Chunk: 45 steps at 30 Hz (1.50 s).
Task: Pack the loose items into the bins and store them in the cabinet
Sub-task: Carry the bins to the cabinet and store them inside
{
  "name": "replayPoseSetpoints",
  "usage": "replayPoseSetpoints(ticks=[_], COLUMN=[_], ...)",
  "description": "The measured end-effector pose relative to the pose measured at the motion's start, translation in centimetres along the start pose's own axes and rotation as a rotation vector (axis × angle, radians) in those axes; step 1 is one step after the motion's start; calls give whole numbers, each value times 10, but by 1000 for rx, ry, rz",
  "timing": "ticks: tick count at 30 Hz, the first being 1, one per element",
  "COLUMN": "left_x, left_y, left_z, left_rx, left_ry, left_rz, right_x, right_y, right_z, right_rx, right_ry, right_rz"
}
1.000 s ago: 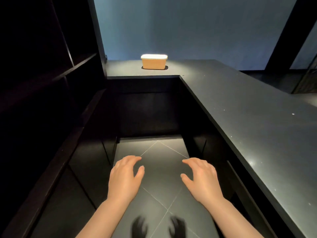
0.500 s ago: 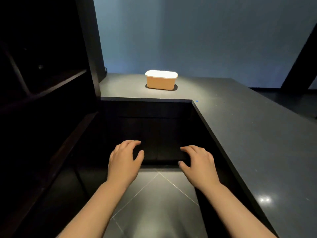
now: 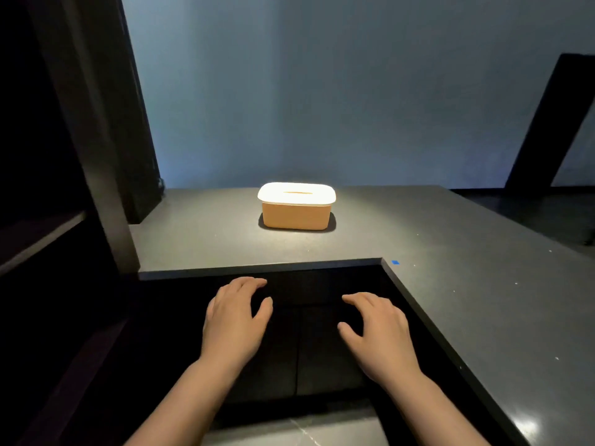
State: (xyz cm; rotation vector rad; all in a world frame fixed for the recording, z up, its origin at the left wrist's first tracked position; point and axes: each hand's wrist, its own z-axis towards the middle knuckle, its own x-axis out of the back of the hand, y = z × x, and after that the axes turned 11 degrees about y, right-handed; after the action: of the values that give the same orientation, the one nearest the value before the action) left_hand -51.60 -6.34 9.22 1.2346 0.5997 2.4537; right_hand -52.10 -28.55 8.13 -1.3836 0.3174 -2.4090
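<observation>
An orange bin (image 3: 296, 215) with a white lid stands on the dark counter (image 3: 206, 239) straight ahead, lit from above. My left hand (image 3: 233, 320) and my right hand (image 3: 378, 333) are held out side by side below the counter's front edge, palms down, fingers apart, holding nothing. Both are short of the bin, in front of the dark cabinet doors (image 3: 299, 346) under the counter. No loose items are in view.
The counter bends in an L and runs along my right side (image 3: 499, 317). A small blue tape mark (image 3: 395, 262) sits at its inner corner. Dark shelving (image 3: 42, 239) rises on the left. Grey floor tile (image 3: 296, 429) shows below my arms.
The view has tilted up and come closer to the counter; the bin looks larger and nearer. Both hands have risen from above the floor to just below the counter edge, still empty.
</observation>
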Motion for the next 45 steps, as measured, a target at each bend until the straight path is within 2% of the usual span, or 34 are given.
replayPoseSetpoints(ticks=[4, 14, 24, 36, 40, 45], left_x=[-52, -176, -260, -342, -363, -378], left_y=[3, 2, -67, -129, -144, -153], left_z=[78, 240, 338, 482, 504, 525], left_rx=[-29, -14, 172, 108, 173, 338], left_ry=[-17, 86, 67, 0, -92, -185], left_rz=[-45, -19, 30, -28, -53, -224], right_x=[-33, -118, -212, -301, -320, -334], right_y=[17, 68, 100, 107, 125, 143], right_z=[76, 266, 392, 507, 521, 547], right_rx=[-15, 43, 51, -133, -234, -395], right_ry=[20, 11, -71, 1, -2, -23], right_rz=[10, 53, 50, 43, 51, 262])
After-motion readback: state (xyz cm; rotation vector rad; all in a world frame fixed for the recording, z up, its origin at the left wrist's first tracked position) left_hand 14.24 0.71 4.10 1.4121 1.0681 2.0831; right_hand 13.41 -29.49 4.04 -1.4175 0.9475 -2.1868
